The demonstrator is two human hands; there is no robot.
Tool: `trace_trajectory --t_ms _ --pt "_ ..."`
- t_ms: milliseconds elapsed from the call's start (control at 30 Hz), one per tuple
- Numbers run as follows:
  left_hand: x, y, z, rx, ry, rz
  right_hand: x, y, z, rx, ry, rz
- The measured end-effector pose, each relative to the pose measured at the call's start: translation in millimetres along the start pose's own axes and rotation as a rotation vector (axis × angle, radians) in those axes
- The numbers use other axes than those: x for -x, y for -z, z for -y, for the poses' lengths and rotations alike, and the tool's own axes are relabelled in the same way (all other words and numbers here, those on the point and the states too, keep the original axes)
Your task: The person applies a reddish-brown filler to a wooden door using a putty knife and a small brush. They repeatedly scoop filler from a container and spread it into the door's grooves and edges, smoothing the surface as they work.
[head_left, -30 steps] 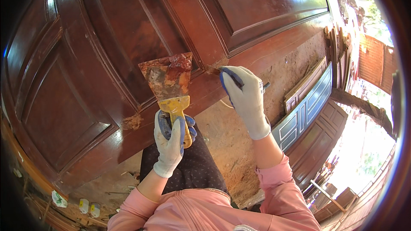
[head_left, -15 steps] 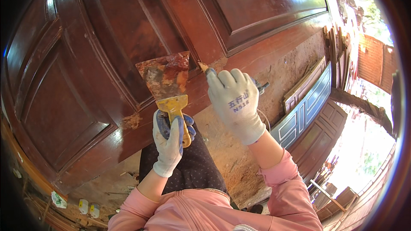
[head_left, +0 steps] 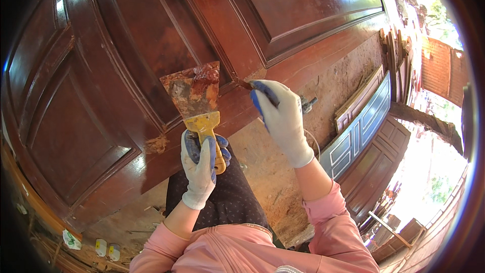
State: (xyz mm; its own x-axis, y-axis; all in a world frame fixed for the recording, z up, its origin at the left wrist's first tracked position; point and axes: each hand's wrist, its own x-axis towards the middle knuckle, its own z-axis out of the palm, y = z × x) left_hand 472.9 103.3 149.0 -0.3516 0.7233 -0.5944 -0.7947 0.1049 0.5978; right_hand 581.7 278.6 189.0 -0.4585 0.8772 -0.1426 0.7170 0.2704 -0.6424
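Observation:
My left hand, in a white glove with blue palm, grips the yellow handle of a wide putty knife. Its broad blade points away from me and is smeared with reddish-brown and grey putty. Pinched in the gloved fingers of my right hand is a small, narrow brown-tipped tool; its handle is hidden. The tip is at the corner moulding of a glossy reddish-brown panelled wooden door, just right of the blade. A pale rough patch marks the door's lower rail at left.
A blue-grey panel and a brown panelled door lie to the right, near a wooden beam. A thin pale cable runs beside my right wrist. Small white-and-yellow containers stand on the ground at lower left.
My right hand has rolled over, so its blue palm side shows, and the small tool has turned with it. The left hand and putty knife have stayed almost still.

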Motion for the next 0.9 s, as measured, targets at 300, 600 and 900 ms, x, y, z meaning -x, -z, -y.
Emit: trace_trajectory --t_ms 300,600,900 --pt "-2.2 1.4 3.6 -0.024 -0.018 0.013 -63.4 36.0 -25.0 -0.183 -0.228 0.392" --pt "-2.4 0.8 3.6 -0.003 -0.033 0.035 -89.1 46.1 -13.0 0.070 -0.102 0.525" --pt "-1.9 1.2 3.8 0.013 -0.040 0.026 -41.1 32.3 15.0 0.644 0.457 0.149"
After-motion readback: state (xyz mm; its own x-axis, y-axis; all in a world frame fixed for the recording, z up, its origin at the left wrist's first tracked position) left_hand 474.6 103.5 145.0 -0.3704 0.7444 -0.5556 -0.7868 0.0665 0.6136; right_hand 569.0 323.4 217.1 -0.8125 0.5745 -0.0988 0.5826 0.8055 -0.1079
